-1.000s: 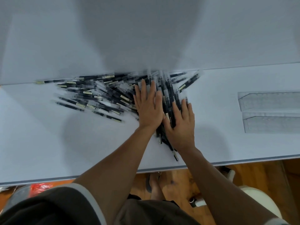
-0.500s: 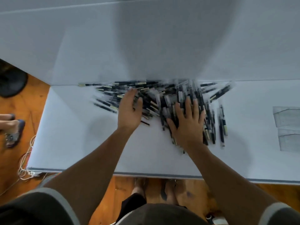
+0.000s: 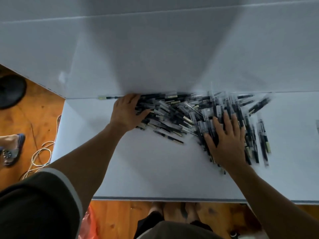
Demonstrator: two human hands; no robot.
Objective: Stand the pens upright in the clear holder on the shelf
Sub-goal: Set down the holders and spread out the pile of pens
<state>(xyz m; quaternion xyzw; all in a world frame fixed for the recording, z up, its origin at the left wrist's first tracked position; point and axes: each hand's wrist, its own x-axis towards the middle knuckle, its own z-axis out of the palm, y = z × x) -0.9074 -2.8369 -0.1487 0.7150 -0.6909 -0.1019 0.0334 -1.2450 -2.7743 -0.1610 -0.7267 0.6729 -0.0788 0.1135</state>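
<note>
White shelf (image 3: pixel 155 169) seen from above, with an upright white panel (image 3: pixel 155 57) rising along its 12 o'clock edge. Wooden floor (image 3: pixel 34 118) shows at 9 o'clock and along 6 o'clock. The pens (image 3: pixel 181 114), dark-barrelled and in clear sleeves, lie flat in 1 loose heap on the shelf. The heap touches the foot of the panel and spreads from the centre of the view toward 3 o'clock. Pens at its 9 o'clock end lie roughly crosswise. Those at its 3 o'clock end point roughly from 12 to 6 o'clock.

The 2 hands are well apart. The left hand (image 3: pixel 126 112) rests against the 9 o'clock end of the heap, its fingers bent in among the pens; whether it grips any cannot be told. The right hand (image 3: pixel 226 145) lies flat at the 4 o'clock part, its straight, spread fingers (image 3: pixel 226 119) pressing on the pens.

On the floor a pale cable (image 3: pixel 39 156) is looped at 8 o'clock and an orange bag (image 3: pixel 89 223) sits at 7 o'clock.
</note>
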